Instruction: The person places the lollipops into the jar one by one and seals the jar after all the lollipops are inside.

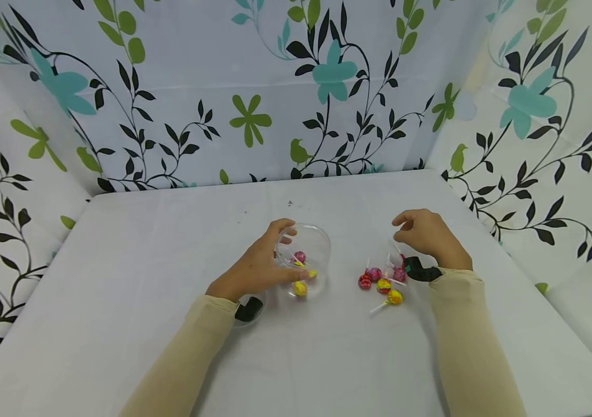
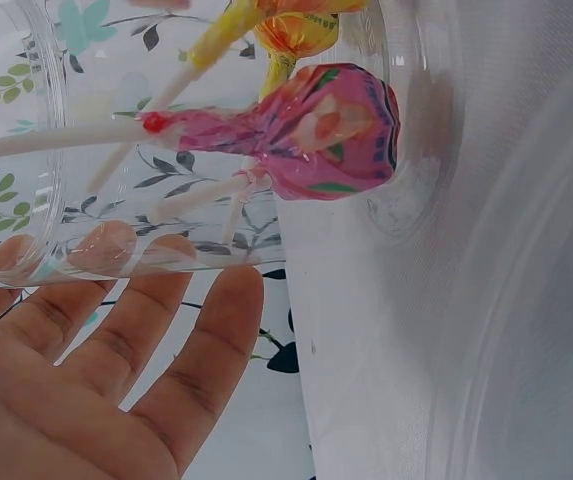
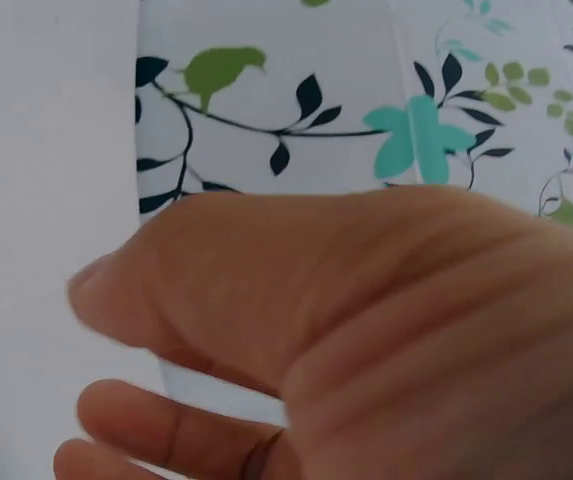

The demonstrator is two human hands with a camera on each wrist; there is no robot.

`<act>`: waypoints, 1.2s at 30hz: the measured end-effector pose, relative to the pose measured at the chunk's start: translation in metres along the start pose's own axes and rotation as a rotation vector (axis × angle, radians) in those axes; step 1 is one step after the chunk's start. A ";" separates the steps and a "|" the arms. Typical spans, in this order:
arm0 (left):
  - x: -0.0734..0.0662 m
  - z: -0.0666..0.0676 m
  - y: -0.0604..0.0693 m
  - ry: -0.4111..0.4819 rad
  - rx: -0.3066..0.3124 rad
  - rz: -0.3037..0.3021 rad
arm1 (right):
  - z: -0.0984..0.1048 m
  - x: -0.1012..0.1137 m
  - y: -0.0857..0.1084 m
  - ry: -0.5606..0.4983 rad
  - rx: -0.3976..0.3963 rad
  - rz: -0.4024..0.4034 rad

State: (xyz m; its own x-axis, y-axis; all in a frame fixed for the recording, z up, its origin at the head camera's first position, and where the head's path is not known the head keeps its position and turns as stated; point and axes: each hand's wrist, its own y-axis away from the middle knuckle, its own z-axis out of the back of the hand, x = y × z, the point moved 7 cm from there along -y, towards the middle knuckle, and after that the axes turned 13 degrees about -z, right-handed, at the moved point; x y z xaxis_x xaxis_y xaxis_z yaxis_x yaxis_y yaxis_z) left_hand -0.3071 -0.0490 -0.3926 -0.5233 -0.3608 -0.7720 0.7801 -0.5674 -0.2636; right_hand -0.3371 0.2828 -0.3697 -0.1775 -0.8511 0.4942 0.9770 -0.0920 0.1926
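My left hand (image 1: 256,263) grips a clear round jar (image 1: 322,249) around its side, thumb in front and fingers behind. Several lollipops lie inside it; a pink-wrapped lollipop (image 2: 331,130) and a yellow-orange one (image 2: 301,35) show through the wall in the left wrist view. To the right, my right hand (image 1: 426,234) hovers over a small pile of lollipops with its fingers loosely bent. A gap shows between thumb and fingers in the right wrist view, with nothing seen in it. The pile includes a yellow lollipop (image 1: 394,296) and a red one (image 1: 364,281).
A clear round lid (image 1: 260,313) lies on the white table (image 1: 118,289), partly hidden under my left wrist. Patterned cloth (image 1: 197,87) with leaves and flowers hangs behind the table and along both sides. Small dark specks (image 1: 290,203) mark the tabletop beyond the jar.
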 end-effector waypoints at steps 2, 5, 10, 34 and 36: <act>0.001 0.001 0.001 0.000 0.000 0.010 | -0.003 -0.007 -0.003 0.033 0.041 -0.036; 0.003 0.001 0.001 0.006 0.001 0.023 | -0.009 -0.016 -0.006 0.050 0.106 -0.093; 0.004 0.000 0.002 0.010 0.007 0.021 | -0.018 -0.029 -0.005 0.055 0.202 -0.170; 0.001 0.000 -0.001 0.002 -0.007 0.008 | -0.029 -0.035 -0.008 0.064 0.240 -0.170; 0.001 0.000 -0.001 0.003 -0.006 0.004 | -0.028 -0.034 -0.009 0.054 0.228 -0.168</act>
State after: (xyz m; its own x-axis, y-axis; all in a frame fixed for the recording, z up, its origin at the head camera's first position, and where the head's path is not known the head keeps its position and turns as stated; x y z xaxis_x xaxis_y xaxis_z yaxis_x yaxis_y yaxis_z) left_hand -0.3082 -0.0484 -0.3930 -0.5190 -0.3608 -0.7749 0.7842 -0.5617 -0.2637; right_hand -0.3362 0.2985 -0.4122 -0.3220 -0.8606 0.3946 0.8815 -0.1206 0.4565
